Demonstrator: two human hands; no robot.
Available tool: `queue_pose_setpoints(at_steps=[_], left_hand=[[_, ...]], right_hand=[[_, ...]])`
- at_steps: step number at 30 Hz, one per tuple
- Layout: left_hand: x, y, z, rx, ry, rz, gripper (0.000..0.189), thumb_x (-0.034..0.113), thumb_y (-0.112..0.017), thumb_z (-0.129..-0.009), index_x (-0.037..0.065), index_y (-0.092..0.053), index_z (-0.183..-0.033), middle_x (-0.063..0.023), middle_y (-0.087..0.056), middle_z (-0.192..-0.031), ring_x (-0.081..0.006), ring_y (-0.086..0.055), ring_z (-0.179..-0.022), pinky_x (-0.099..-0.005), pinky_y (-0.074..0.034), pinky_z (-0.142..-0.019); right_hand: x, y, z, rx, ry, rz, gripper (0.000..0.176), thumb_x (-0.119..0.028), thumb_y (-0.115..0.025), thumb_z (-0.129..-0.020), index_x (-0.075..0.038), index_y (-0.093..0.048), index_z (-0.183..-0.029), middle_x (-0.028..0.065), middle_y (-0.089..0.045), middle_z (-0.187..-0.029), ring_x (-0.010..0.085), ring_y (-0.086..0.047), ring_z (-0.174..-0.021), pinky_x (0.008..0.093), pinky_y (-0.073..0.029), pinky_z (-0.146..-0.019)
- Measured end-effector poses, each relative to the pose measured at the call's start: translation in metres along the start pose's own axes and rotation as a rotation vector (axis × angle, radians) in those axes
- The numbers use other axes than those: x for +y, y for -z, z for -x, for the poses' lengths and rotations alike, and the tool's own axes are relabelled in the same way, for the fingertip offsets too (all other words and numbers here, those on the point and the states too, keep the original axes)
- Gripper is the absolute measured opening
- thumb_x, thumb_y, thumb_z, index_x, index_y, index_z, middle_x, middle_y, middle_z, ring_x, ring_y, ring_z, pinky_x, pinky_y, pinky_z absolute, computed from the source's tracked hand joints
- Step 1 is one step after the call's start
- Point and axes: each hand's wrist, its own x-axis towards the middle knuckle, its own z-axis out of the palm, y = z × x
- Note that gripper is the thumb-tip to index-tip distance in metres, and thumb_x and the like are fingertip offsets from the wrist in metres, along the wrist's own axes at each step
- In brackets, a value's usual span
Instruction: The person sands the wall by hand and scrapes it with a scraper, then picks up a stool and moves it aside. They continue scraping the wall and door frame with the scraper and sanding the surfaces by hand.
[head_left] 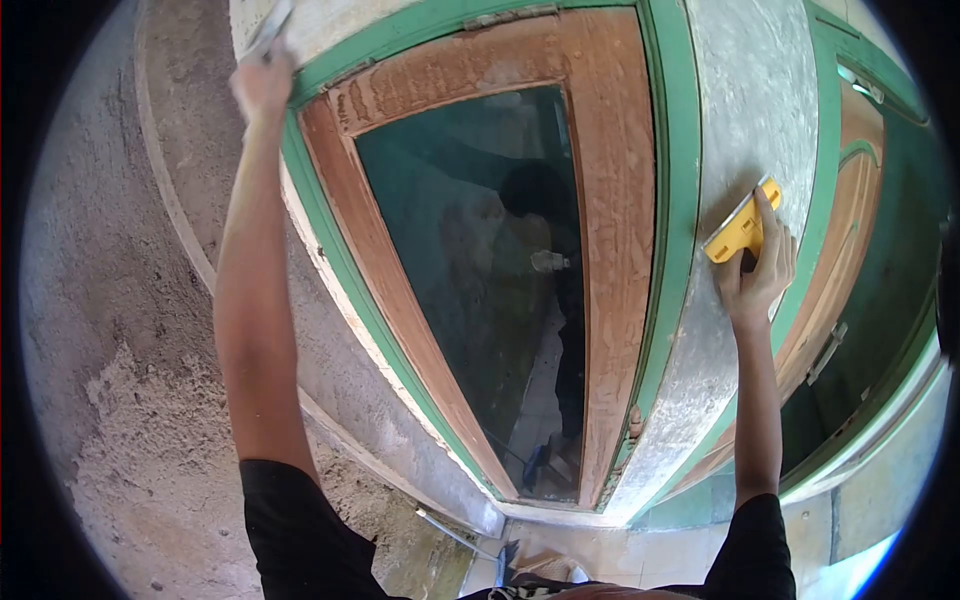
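Note:
My right hand [762, 278] is closed around a yellow-handled plaster scraper [738, 236]. The scraper's long thin edge lies at or close to the grey-white wall strip [752, 95], which has smeared, patchy marks. At the upper left, my left hand [263, 88] is raised and closed on what looks like a putty knife [272, 24] with a pale blade. Motion blur hides its details. That hand is beside the top corner of the green frame [312, 72], in front of pale wall. Between my arms stands a brown wooden sash [615, 200] with dark glass [470, 230].
On the left is a rough, crumbling grey wall [130, 300]. A second green frame with a brown wooden panel [835, 290] stands at the right, with a metal handle [827, 353]. Below, a long-handled tool [455, 532] and other items lie over the tiled floor [640, 550].

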Motion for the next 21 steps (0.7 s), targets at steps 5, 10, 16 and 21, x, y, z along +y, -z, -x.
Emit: queue_pose_setpoints(at_steps=[5,10,16,21], left_hand=[[0.163,-0.017,0.028,0.026,-0.342,0.606,0.023,0.010,-0.064,-0.094,-0.001,-0.075,-0.111,-0.0259,-0.068,-0.123,-0.0407,-0.061,-0.125,-0.0443,-0.051,-0.103],[0.202,-0.034,0.078,0.090,-0.889,0.672,0.030,0.013,-0.064,-0.092,0.001,-0.073,-0.119,-0.0243,-0.068,-0.126,-0.0433,-0.064,-0.119,-0.0483,-0.049,-0.105],[0.184,0.066,0.202,-0.197,-0.696,0.822,0.013,0.004,-0.063,-0.096,-0.004,-0.072,-0.102,-0.0187,-0.073,-0.097,-0.0386,-0.072,-0.086,-0.0377,-0.057,-0.077],[0.126,0.156,0.371,-0.757,0.003,0.989,0.019,0.004,-0.060,-0.098,-0.005,-0.069,-0.113,-0.0166,-0.073,-0.101,-0.0229,-0.072,-0.093,-0.0330,-0.054,-0.079]], right_hand=[[-0.002,-0.001,0.003,0.001,-0.017,0.040,0.069,-0.003,-0.056,-0.069,-0.001,-0.062,-0.138,0.0100,-0.059,-0.082,0.0254,-0.055,-0.071,0.0364,-0.039,-0.070],[-0.005,0.007,0.001,-0.042,-0.027,0.034,0.073,-0.003,-0.057,-0.067,-0.002,-0.060,-0.140,0.0121,-0.062,-0.088,0.0279,-0.055,-0.072,0.0371,-0.042,-0.073],[-0.026,0.061,0.021,-0.436,-0.458,-0.355,0.038,-0.004,-0.052,-0.103,0.001,-0.056,-0.141,0.0205,-0.069,-0.124,0.0216,-0.065,-0.090,0.0382,-0.054,-0.085],[-0.077,0.135,0.118,-0.826,-0.720,-0.783,0.031,-0.017,-0.046,-0.111,0.001,-0.059,-0.133,0.0034,-0.064,-0.091,0.0049,-0.047,-0.058,0.0216,-0.041,-0.053]])
